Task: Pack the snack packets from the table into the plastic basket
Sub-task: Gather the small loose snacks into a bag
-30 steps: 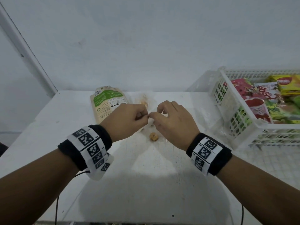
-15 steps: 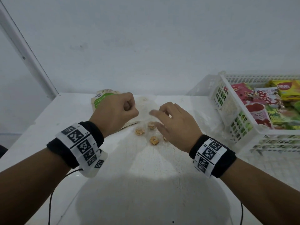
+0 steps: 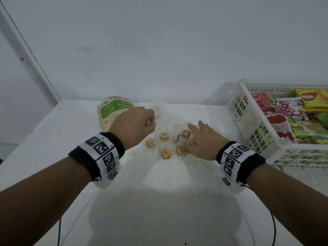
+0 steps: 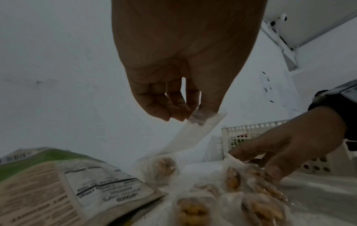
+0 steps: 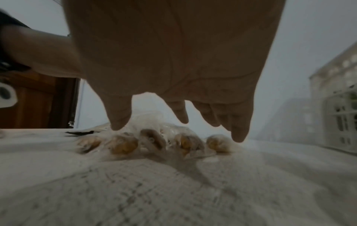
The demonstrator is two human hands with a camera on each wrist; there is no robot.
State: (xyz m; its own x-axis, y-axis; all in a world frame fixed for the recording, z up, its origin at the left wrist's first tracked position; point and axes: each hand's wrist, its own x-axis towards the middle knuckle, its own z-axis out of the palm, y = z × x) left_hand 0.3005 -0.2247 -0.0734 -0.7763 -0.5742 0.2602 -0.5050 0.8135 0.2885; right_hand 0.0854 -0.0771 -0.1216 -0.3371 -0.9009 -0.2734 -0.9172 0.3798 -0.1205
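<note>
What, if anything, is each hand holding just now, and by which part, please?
The left hand pinches the clear snack packet by its top edge strip. The right hand holds nothing, its fingers spread over the packet.

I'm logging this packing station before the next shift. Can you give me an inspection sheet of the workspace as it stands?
Surface: white table, scuffed, bare at the near side.
Job's things: clear packet of round golden snacks lying mid-table; green and beige snack packet flat behind it; white plastic basket at the right, already holding colourful packets.
Clutter: nothing seen.
Hands: left hand pinches the clear packet's top strip and lifts it; right hand spread, fingers straight, over the snacks.
Cables: thin black leads hang from both marker-covered wristbands.
Surroundings: plain pale wall; white frame post at left.
</note>
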